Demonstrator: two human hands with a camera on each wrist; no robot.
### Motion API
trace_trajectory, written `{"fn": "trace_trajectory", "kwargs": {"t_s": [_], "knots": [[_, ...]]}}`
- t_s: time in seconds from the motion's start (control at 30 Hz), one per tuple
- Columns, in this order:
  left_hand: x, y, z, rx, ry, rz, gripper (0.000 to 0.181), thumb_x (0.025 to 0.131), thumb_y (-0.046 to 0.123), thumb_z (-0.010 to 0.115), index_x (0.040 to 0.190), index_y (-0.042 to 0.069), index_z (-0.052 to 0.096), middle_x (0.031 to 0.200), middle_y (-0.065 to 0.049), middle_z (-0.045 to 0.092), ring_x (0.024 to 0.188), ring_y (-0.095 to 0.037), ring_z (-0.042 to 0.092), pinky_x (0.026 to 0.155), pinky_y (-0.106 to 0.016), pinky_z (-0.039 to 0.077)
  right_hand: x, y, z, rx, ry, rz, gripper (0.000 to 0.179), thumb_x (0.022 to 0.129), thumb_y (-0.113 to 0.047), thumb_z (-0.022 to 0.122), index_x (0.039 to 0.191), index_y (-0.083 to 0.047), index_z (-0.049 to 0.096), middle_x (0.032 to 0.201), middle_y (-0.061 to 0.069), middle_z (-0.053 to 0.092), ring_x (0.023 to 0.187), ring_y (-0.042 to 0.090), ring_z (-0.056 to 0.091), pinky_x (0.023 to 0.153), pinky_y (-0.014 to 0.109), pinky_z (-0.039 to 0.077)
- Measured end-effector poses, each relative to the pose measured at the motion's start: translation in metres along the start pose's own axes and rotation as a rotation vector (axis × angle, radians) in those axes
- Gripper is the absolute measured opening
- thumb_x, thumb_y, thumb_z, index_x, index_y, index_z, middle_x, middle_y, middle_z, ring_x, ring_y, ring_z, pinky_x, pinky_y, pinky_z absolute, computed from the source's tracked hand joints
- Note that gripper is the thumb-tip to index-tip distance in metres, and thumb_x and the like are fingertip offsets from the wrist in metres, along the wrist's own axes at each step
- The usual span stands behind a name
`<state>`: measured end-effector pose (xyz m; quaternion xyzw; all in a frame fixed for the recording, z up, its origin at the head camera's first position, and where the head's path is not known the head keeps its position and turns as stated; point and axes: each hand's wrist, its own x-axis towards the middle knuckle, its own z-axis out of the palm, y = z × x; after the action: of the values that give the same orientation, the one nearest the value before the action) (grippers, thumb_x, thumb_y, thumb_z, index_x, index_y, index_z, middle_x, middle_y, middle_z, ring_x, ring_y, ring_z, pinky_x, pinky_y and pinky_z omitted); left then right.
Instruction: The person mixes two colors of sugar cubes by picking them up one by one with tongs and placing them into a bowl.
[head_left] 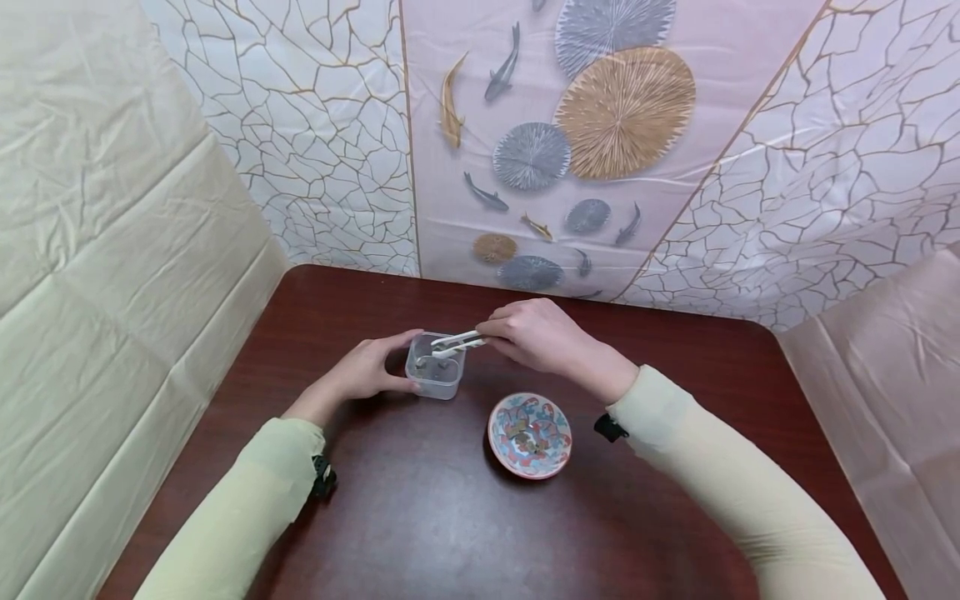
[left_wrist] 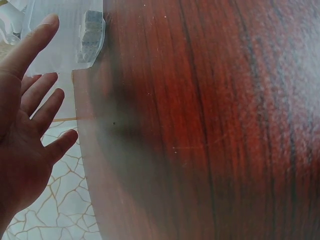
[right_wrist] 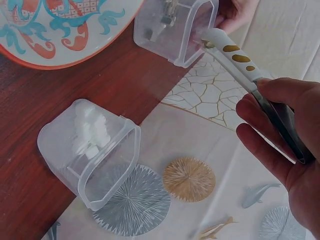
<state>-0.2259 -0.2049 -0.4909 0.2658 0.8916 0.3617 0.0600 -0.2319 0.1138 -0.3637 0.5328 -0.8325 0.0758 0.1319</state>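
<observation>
My left hand point(head_left: 367, 367) holds a small clear plastic container point(head_left: 437, 389), thumb at its front and index finger at its back. Greyish pieces point(left_wrist: 91, 30) lie inside, against its wall in the left wrist view. Over the container, my right hand point(head_left: 536, 333) grips a pair of tongs point(head_left: 457, 348) with white slotted ends and a metal handle. Those ends reach in over the rim, and a small brownish bit point(right_wrist: 206, 44) shows at the tips in the right wrist view. The right hand's ring and little fingers extend away from the handle.
A red-and-blue patterned bowl point(head_left: 551, 454) with a few small brownish pieces point(head_left: 528, 442) stands right of the container. In the right wrist view, a second clear container point(right_wrist: 60, 135) holds white pieces point(right_wrist: 92, 132). Fabric walls point(head_left: 337, 125) surround the dark wooden table point(head_left: 420, 517).
</observation>
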Motion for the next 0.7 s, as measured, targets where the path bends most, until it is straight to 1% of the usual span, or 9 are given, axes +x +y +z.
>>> {"fn": "trace_trajectory", "kwargs": {"t_s": [0.1,0.13,0.33,0.57,0.7], "knots": [[0.001,0.001,0.000,-0.001,-0.007,-0.013,0.093,0.084,0.036,0.093,0.162,0.015,0.048,0.151,-0.011,0.063,0.140,-0.033,0.058,0.116,-0.056,0.044,-0.003,0.000,-0.004,0.002,0.012,-0.001,0.016,0.093,-0.006,0.081,0.108,-0.007,0.081,0.099,0.003,0.079,0.091,0.019,0.076,0.077,0.041,0.061],[0.000,0.008,-0.001,0.009,-0.015,-0.038,0.093,0.083,0.032,0.093,0.162,0.013,0.048,0.151,-0.012,0.062,0.140,-0.035,0.057,0.116,-0.059,0.044,-0.004,0.000,-0.006,0.001,0.017,-0.002,0.016,0.093,-0.006,0.081,0.108,-0.008,0.081,0.098,0.002,0.079,0.091,0.018,0.076,0.077,0.041,0.061],[0.002,0.009,-0.001,0.026,-0.026,-0.061,0.092,0.084,0.030,0.094,0.162,0.015,0.048,0.152,-0.010,0.062,0.140,-0.032,0.057,0.117,-0.055,0.044,-0.017,-0.003,-0.022,-0.002,0.065,-0.002,0.014,0.092,-0.006,0.081,0.106,-0.009,0.081,0.093,0.000,0.076,0.085,0.017,0.073,0.071,0.041,0.059],[0.001,0.011,-0.002,0.015,-0.031,-0.074,0.093,0.084,0.030,0.094,0.163,0.015,0.047,0.152,-0.012,0.062,0.141,-0.032,0.057,0.118,-0.056,0.043,-0.043,-0.005,-0.042,-0.031,0.107,0.025,0.023,0.088,-0.005,0.085,0.111,-0.008,0.083,0.101,0.006,0.080,0.092,0.022,0.077,0.073,0.044,0.062],[0.001,0.010,-0.002,0.013,-0.031,-0.070,0.093,0.083,0.030,0.094,0.162,0.015,0.048,0.151,-0.011,0.062,0.141,-0.031,0.057,0.118,-0.054,0.043,-0.063,-0.006,-0.049,-0.019,0.119,0.032,0.026,0.085,-0.004,0.086,0.111,-0.008,0.083,0.098,0.005,0.080,0.088,0.021,0.077,0.070,0.043,0.061]]}}
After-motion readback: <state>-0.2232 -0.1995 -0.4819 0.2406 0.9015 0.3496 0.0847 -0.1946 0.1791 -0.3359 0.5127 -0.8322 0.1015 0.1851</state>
